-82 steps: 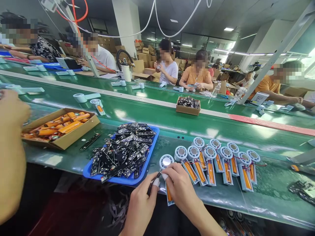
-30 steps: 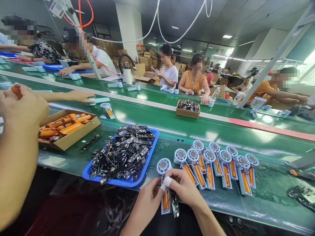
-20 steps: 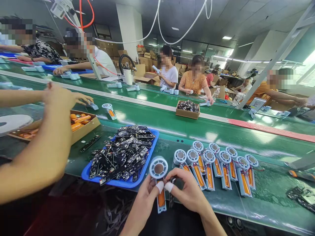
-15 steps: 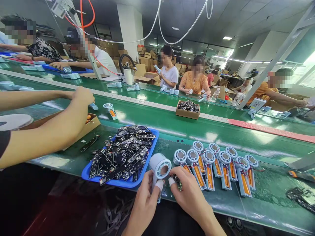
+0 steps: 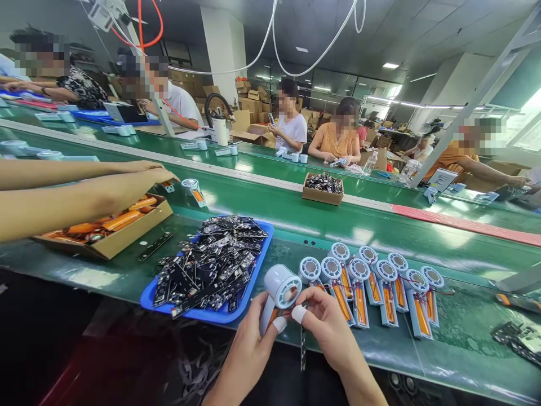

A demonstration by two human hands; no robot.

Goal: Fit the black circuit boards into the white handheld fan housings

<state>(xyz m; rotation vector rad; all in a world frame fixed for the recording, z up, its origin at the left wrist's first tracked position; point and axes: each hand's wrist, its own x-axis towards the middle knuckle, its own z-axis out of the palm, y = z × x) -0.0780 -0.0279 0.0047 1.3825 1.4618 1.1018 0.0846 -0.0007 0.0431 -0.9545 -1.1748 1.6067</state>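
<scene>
Filling blue tray point(image 5: 245, 305): blk PCBs point(image 5: 211, 265)

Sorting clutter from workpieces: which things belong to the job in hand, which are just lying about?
Likely the job:
Light-blue case in left hand
Circuit board in right hand
Tray of circuit boards
Row of similar cases

Apparently lying about:
Clear bottles
Orange-and-grey tool
Pink strip

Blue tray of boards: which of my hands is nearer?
Left. Your left hand, gripping a pale-blue unit, is beside the near right corner of the tray; your right hand, holding a black board, is farther right.
</scene>
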